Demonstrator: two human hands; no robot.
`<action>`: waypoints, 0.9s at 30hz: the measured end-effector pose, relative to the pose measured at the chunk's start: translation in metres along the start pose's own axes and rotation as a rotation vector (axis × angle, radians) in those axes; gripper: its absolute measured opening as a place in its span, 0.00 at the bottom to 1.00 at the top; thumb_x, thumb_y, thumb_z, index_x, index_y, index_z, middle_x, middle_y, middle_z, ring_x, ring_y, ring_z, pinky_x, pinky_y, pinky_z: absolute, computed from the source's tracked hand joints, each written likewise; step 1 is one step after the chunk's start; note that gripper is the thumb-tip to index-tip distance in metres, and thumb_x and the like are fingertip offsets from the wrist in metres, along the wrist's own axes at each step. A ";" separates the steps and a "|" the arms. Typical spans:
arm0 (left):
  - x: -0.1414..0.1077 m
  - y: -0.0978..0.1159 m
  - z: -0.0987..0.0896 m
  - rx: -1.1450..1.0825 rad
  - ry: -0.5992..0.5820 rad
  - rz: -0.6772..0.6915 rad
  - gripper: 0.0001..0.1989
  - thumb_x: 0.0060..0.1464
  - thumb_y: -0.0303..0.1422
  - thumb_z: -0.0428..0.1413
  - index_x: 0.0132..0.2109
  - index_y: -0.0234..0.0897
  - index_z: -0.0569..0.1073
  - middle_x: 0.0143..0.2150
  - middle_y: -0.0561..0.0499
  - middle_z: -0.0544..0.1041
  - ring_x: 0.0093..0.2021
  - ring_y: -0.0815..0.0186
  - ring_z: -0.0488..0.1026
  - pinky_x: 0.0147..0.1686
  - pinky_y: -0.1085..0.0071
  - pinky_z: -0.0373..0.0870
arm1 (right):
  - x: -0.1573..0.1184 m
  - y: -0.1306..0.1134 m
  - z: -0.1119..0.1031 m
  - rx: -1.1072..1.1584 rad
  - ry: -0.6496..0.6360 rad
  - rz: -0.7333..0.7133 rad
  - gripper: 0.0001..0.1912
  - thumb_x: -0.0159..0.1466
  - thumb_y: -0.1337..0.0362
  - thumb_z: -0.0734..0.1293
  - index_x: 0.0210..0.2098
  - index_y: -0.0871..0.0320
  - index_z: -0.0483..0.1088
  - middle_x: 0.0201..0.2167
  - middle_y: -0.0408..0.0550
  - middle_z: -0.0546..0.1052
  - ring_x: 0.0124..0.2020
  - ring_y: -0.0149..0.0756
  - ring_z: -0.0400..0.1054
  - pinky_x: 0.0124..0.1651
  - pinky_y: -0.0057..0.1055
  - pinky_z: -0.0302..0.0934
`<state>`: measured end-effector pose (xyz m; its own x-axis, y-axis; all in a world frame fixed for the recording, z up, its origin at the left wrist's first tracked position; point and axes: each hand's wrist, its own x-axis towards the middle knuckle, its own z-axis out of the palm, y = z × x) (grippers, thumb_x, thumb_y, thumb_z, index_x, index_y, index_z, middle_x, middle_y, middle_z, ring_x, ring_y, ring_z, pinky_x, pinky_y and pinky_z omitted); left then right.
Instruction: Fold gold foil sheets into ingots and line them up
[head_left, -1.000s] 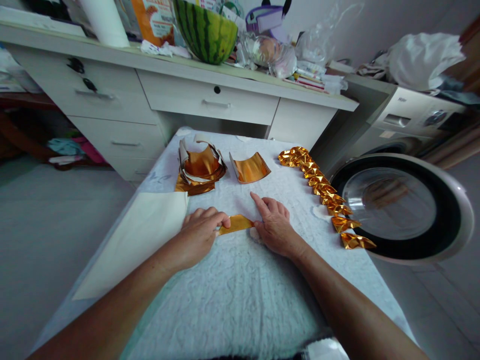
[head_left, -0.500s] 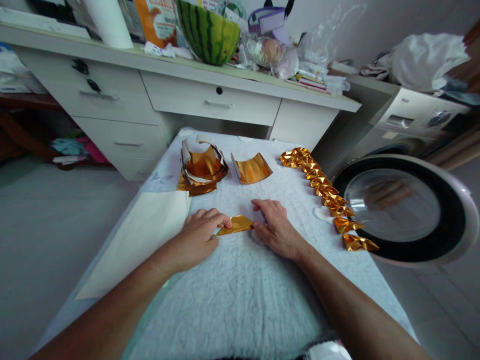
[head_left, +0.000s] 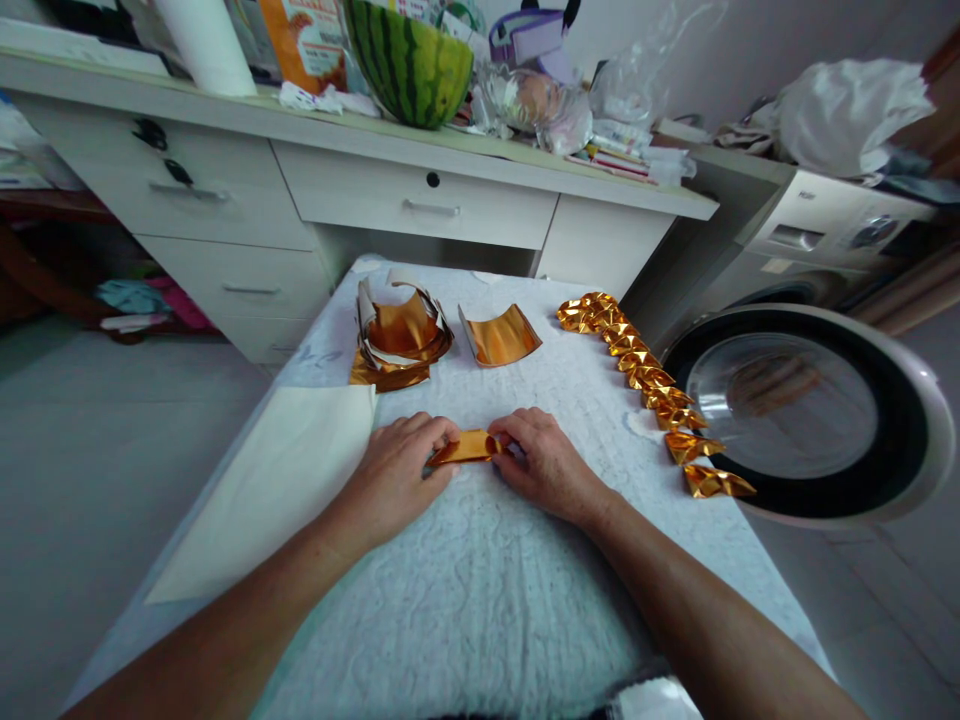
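Observation:
A folded strip of gold foil paper (head_left: 470, 446) lies between my hands at the middle of the cloth-covered table. My left hand (head_left: 405, 460) pinches its left end between thumb and fingers. At the other end, my right hand (head_left: 541, 462) grips the corner, which curls up under the fingertips. Farther back lie a single curved gold sheet (head_left: 504, 337) and, to its left, a curled stack of gold sheets (head_left: 405, 335). Folded gold foil pieces (head_left: 646, 378) run in a row down the table's right side.
A cream sheet of paper (head_left: 277, 490) lies at the table's left. Behind stands a white drawer desk (head_left: 420, 195) bearing a cut watermelon (head_left: 409, 65) and plastic bags. The open round door of a washing machine (head_left: 795, 410) stands close by the table's right edge.
My right hand has closed on the strip's right end, and that end now curls up. My left hand has moved from pressing the strip to pinching its left end.

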<state>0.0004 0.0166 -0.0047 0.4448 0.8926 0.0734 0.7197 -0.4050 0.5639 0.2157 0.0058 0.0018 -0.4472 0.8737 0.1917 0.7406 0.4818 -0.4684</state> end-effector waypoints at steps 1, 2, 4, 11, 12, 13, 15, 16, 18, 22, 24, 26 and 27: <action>0.000 0.001 -0.001 -0.013 0.003 -0.002 0.08 0.52 0.30 0.55 0.41 0.41 0.69 0.40 0.51 0.74 0.43 0.60 0.71 0.44 0.63 0.65 | 0.000 0.000 0.000 0.013 0.007 -0.003 0.11 0.62 0.70 0.63 0.43 0.58 0.70 0.35 0.47 0.74 0.40 0.37 0.66 0.47 0.34 0.57; 0.001 0.002 -0.001 -0.028 0.003 -0.004 0.07 0.53 0.31 0.54 0.41 0.41 0.69 0.40 0.51 0.74 0.42 0.61 0.71 0.43 0.64 0.65 | 0.000 0.000 -0.001 0.026 0.015 -0.006 0.10 0.62 0.70 0.63 0.43 0.58 0.70 0.35 0.47 0.74 0.40 0.37 0.66 0.47 0.34 0.58; 0.001 0.003 -0.002 -0.052 0.010 -0.016 0.06 0.55 0.31 0.53 0.41 0.41 0.69 0.39 0.52 0.74 0.41 0.62 0.72 0.40 0.66 0.66 | 0.000 0.000 -0.001 0.050 0.032 -0.014 0.10 0.61 0.71 0.63 0.42 0.59 0.70 0.34 0.47 0.74 0.39 0.37 0.66 0.46 0.33 0.59; 0.000 0.006 -0.002 -0.010 0.026 -0.055 0.08 0.59 0.33 0.50 0.43 0.40 0.72 0.39 0.50 0.76 0.39 0.62 0.74 0.37 0.67 0.67 | -0.001 0.000 -0.001 0.084 0.077 -0.001 0.07 0.63 0.68 0.64 0.40 0.58 0.70 0.34 0.47 0.73 0.37 0.35 0.66 0.42 0.31 0.61; 0.000 0.007 -0.002 -0.007 0.028 -0.050 0.08 0.59 0.32 0.49 0.42 0.40 0.72 0.39 0.50 0.76 0.39 0.62 0.74 0.38 0.67 0.67 | -0.001 0.000 -0.001 0.077 0.081 0.001 0.06 0.63 0.69 0.64 0.40 0.58 0.70 0.33 0.47 0.73 0.37 0.35 0.66 0.41 0.30 0.60; 0.001 0.007 -0.002 -0.004 0.034 -0.047 0.09 0.59 0.31 0.49 0.42 0.39 0.73 0.39 0.50 0.77 0.39 0.62 0.74 0.38 0.67 0.67 | -0.001 -0.001 -0.001 0.069 0.084 0.003 0.06 0.63 0.69 0.63 0.40 0.58 0.70 0.33 0.47 0.73 0.37 0.35 0.66 0.41 0.30 0.60; 0.001 0.007 -0.002 0.001 0.058 -0.046 0.10 0.59 0.30 0.49 0.42 0.39 0.74 0.39 0.50 0.77 0.40 0.62 0.75 0.39 0.67 0.68 | 0.000 -0.001 0.000 0.048 0.089 0.017 0.06 0.63 0.68 0.64 0.39 0.59 0.70 0.33 0.47 0.73 0.37 0.35 0.66 0.41 0.30 0.60; 0.001 0.008 -0.002 0.003 0.072 -0.044 0.10 0.59 0.30 0.49 0.43 0.39 0.74 0.40 0.50 0.78 0.40 0.62 0.75 0.40 0.66 0.68 | 0.000 -0.001 0.000 0.036 0.090 0.032 0.06 0.63 0.67 0.64 0.39 0.59 0.70 0.34 0.47 0.73 0.37 0.35 0.66 0.41 0.31 0.60; 0.001 0.008 -0.002 0.005 0.094 -0.034 0.11 0.60 0.31 0.48 0.43 0.39 0.75 0.41 0.50 0.78 0.41 0.62 0.75 0.41 0.66 0.68 | 0.000 -0.001 0.001 0.016 0.087 0.078 0.07 0.64 0.65 0.64 0.40 0.59 0.71 0.33 0.47 0.73 0.36 0.35 0.66 0.40 0.31 0.60; 0.001 0.009 -0.002 -0.006 0.120 -0.013 0.12 0.61 0.31 0.47 0.44 0.39 0.75 0.42 0.50 0.79 0.42 0.62 0.75 0.43 0.65 0.69 | -0.001 -0.002 0.002 0.024 0.039 0.144 0.09 0.65 0.65 0.62 0.44 0.59 0.70 0.29 0.45 0.73 0.31 0.33 0.66 0.36 0.29 0.58; 0.001 0.009 -0.001 -0.005 0.112 -0.008 0.13 0.62 0.31 0.46 0.44 0.39 0.75 0.42 0.50 0.80 0.42 0.62 0.76 0.43 0.65 0.70 | -0.002 -0.003 0.001 0.044 0.027 0.136 0.10 0.65 0.66 0.61 0.45 0.59 0.70 0.29 0.44 0.73 0.30 0.33 0.66 0.35 0.29 0.58; 0.001 0.009 0.000 -0.001 0.099 -0.005 0.14 0.62 0.31 0.46 0.45 0.39 0.75 0.42 0.50 0.80 0.43 0.61 0.77 0.44 0.65 0.70 | -0.003 -0.004 0.001 0.061 0.035 0.112 0.11 0.64 0.68 0.61 0.45 0.59 0.70 0.30 0.45 0.74 0.31 0.33 0.66 0.36 0.28 0.58; 0.001 0.008 0.000 0.001 0.097 -0.004 0.14 0.63 0.31 0.45 0.45 0.39 0.75 0.43 0.50 0.80 0.43 0.61 0.77 0.44 0.64 0.70 | -0.003 -0.004 0.001 0.068 0.043 0.098 0.11 0.64 0.69 0.61 0.45 0.59 0.70 0.31 0.45 0.74 0.32 0.33 0.66 0.37 0.28 0.58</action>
<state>0.0067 0.0137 0.0000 0.3882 0.9092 0.1509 0.7218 -0.4017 0.5637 0.2132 0.0012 0.0023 -0.3510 0.9193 0.1780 0.7435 0.3892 -0.5438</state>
